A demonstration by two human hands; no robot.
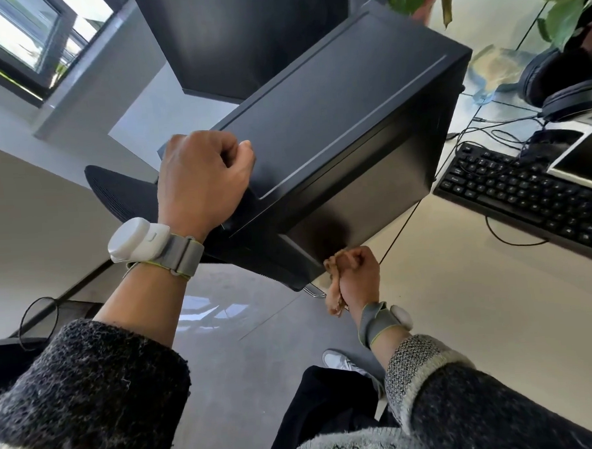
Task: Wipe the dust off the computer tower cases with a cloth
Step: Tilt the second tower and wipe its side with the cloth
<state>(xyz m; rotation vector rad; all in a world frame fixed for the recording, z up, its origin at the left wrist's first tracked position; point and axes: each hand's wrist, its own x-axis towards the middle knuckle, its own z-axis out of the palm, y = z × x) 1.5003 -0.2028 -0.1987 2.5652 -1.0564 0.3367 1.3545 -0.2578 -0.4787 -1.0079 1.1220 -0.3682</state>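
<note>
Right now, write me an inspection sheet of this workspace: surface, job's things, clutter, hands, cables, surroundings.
Surface: pale glossy desk; dust not discernible.
Job's things: black computer tower case, left of the keyboard; brown cloth bunched in the right hand.
Clutter: keyboard, headphones, monitor corner, leafy plant.
Hands: left hand curled over the case's near top corner; right hand grips the cloth at the case's lower front edge.
Cables: thin black cables trailing behind the keyboard; one runs down beside the case.
Surroundings: grey floor, black mesh chair, window, another black box behind the case.
</note>
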